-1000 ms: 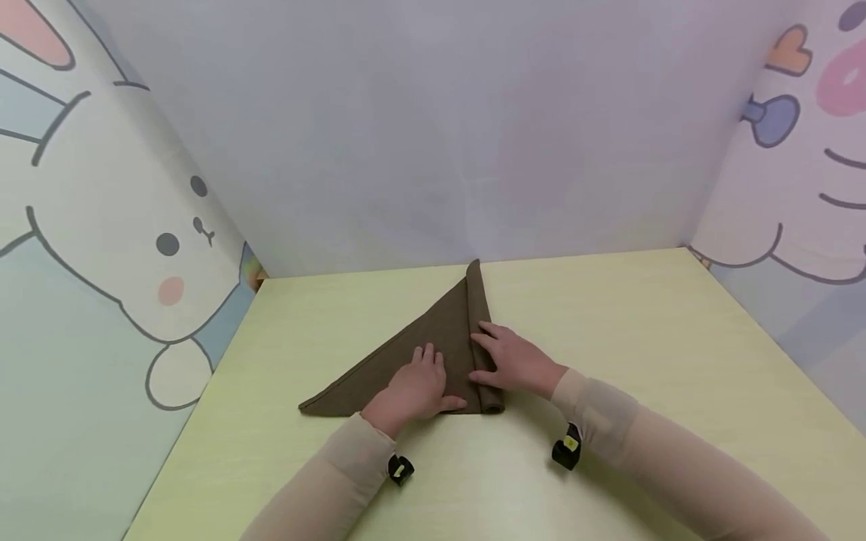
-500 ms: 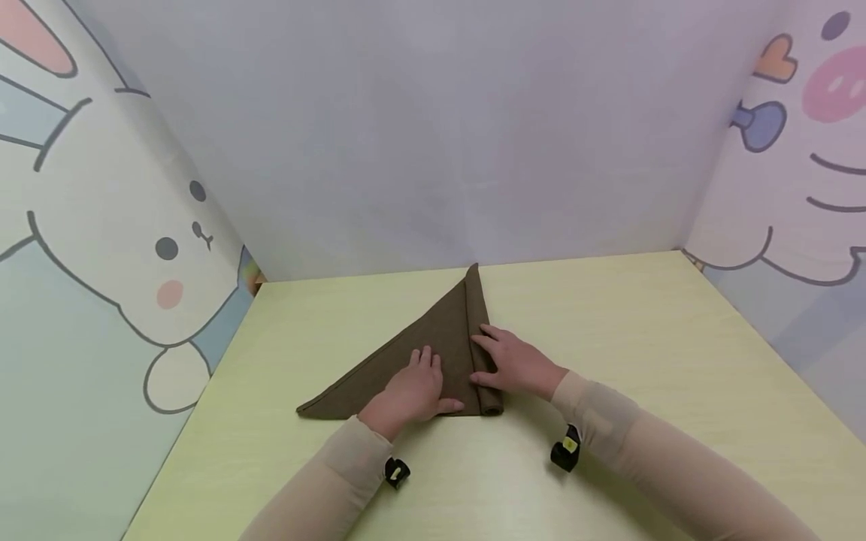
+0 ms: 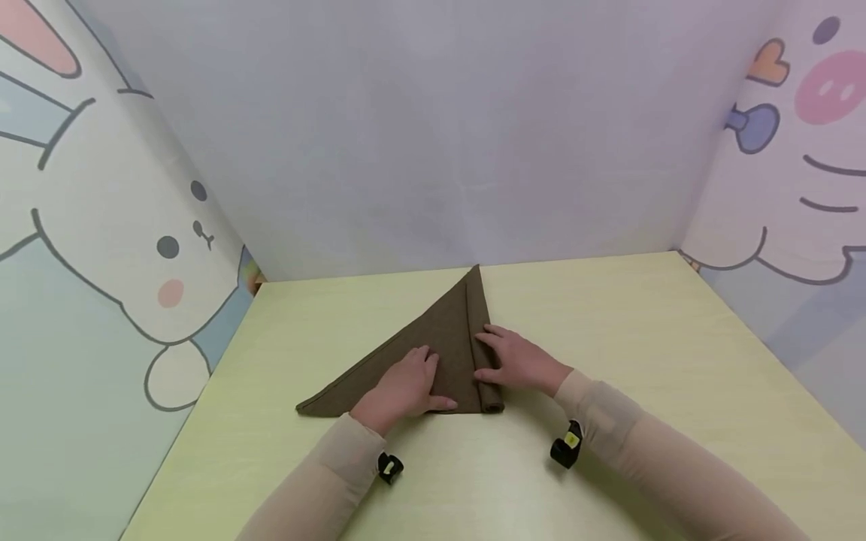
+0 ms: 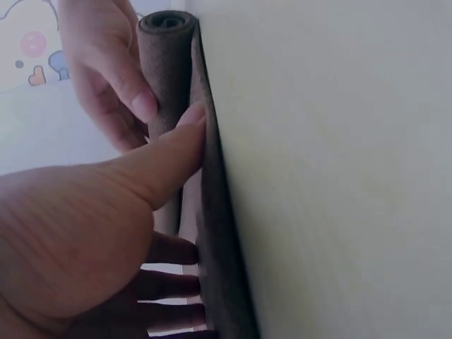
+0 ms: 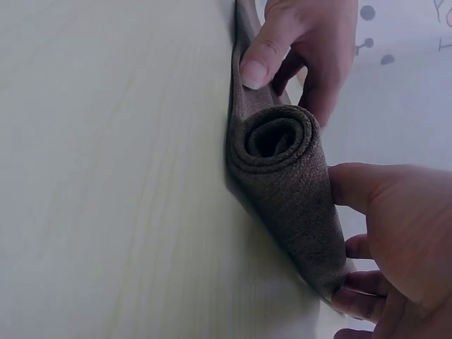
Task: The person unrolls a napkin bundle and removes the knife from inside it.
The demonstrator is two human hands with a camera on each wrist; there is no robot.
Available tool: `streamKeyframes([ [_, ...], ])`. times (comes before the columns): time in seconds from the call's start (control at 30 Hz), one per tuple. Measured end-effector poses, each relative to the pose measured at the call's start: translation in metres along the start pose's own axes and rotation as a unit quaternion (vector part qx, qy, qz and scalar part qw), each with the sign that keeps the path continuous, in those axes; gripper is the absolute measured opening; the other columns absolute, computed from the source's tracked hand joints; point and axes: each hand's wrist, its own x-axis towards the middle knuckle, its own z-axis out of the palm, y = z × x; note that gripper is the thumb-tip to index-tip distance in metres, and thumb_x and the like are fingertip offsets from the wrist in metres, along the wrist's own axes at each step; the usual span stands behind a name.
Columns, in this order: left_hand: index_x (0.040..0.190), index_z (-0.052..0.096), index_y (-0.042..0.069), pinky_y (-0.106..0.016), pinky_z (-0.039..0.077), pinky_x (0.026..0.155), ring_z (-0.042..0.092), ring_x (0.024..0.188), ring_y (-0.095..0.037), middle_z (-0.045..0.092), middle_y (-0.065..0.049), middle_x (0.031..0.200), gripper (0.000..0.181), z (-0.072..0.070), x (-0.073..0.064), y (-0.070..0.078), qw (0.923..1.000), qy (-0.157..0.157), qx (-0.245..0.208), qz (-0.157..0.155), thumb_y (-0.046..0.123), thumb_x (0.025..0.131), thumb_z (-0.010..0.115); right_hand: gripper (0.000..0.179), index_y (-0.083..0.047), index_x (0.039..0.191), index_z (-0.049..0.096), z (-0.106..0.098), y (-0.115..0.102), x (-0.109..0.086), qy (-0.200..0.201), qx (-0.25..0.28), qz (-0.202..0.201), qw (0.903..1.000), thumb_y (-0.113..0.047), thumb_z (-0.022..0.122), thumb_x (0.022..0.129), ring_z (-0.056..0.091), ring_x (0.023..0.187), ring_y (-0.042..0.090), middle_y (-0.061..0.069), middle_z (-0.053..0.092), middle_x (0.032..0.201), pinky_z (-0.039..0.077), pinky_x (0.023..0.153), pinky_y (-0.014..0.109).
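Note:
A brown cloth point(image 3: 399, 364) lies on the table as a triangle, its right side rolled into a tight tube point(image 3: 489, 383). In the right wrist view the spiral end of the roll point(image 5: 274, 145) faces the camera. My left hand point(image 3: 402, 383) rests on the flat part, fingers spread, thumb near the front edge; the left wrist view shows that thumb point(image 4: 176, 145) lying at the cloth's edge. My right hand point(image 3: 524, 363) touches the roll from above, thumb and fingertips set apart along its length, not wrapped round it.
A pale wood-grain table point(image 3: 609, 315) carries the cloth. A plain light wall sheet point(image 3: 433, 135) stands behind it, with cartoon-printed panels point(image 3: 128, 248) at the sides. Small black straps with yellow marks point(image 3: 567, 443) hang at both wrists.
My left hand has slid slightly left and its fingers bend a little more. My right hand has shifted very slightly right, along with the roll's upper tip flattening somewhat.

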Motion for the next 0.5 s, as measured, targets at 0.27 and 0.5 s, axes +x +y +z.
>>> streamKeyframes([
  [0.27,0.141,0.046,0.007,-0.039,0.041,0.101,0.044,0.128,-0.026,0.042,-0.01,0.142,0.092,-0.006,0.002,-0.02,0.9984,0.026,-0.027,0.041,0.064,0.073,0.072,0.076,-0.005,0.146,0.041,-0.004,0.003,-0.003,-0.004,0.021,0.001,0.9998,-0.045,0.069,0.087,0.032,0.137,0.037,0.018,0.03,0.152,0.034,0.106,0.049],
  [0.5,0.139,0.048,0.006,-0.039,0.04,0.102,0.045,0.127,-0.027,0.043,-0.011,0.141,0.092,-0.01,0.0,-0.027,0.9968,0.027,-0.049,0.058,0.06,0.071,0.077,0.076,-0.006,0.146,0.041,-0.004,0.007,-0.006,-0.002,0.025,0.002,0.9997,-0.044,0.069,0.087,0.033,0.137,0.036,0.018,0.032,0.151,0.034,0.106,0.049],
])
